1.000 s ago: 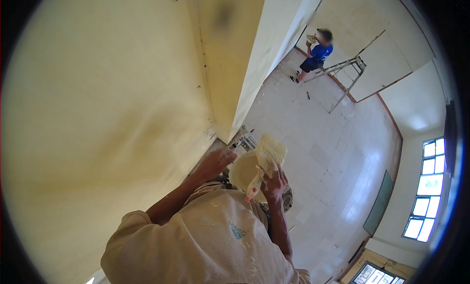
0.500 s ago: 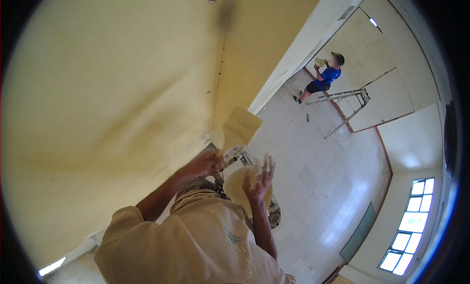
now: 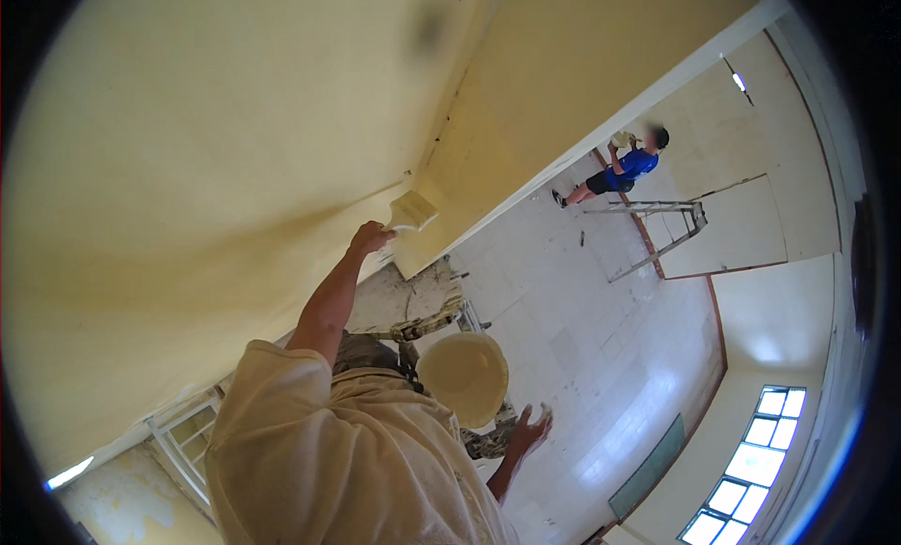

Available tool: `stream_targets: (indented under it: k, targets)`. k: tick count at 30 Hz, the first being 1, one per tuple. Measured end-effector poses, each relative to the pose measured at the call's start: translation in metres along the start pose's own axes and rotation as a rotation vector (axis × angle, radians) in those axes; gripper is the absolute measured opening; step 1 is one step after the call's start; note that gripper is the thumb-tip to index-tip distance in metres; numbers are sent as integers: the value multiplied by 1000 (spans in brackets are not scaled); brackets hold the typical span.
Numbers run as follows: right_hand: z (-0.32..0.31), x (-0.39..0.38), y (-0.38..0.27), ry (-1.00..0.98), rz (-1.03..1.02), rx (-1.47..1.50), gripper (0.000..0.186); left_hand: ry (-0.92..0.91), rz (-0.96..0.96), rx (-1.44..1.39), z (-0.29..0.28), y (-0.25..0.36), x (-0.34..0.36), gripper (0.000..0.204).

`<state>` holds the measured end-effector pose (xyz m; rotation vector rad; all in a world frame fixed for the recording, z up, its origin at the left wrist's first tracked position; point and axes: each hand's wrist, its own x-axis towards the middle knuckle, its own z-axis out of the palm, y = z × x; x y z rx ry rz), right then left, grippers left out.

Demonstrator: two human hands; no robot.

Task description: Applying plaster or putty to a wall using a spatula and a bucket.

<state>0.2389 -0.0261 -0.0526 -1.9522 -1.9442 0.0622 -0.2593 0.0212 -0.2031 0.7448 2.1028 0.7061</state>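
My left hand (image 3: 372,237) is closed round the handle of a wide putty knife (image 3: 411,212). Its flared blade is pale yellow and stands close to the corner of the yellow wall (image 3: 216,169). My right hand (image 3: 532,428) is out to the right with its fingers apart and nothing in it; pale smears show on the fingertips. Between the two arms, in front of my body, stands a round tub (image 3: 463,380) with cream-yellow stuff inside. It rests by a stained, spattered metal frame (image 3: 427,322).
Across the pale tiled floor (image 3: 544,310), a person (image 3: 633,165) in a blue shirt holds something yellowish near the far wall. A stepladder (image 3: 676,221) stands beside them. Another white ladder-like frame (image 3: 183,442) is at the lower left. A window (image 3: 751,465) is at right.
My left hand has moved up and away from my body with the putty knife, toward the wall corner. My right hand has dropped away from over the tub, to the right. The view has shifted.
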Motion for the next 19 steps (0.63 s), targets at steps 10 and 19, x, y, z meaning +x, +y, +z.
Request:
stream_targets:
  k: [10,19]
  targets:
    - [9,-10,-11,-135,103,167,24,140,-193,203,21,43,55,35]
    - [9,-8,-12,-129,78,190,21,141,-126,343,0,75,85,38]
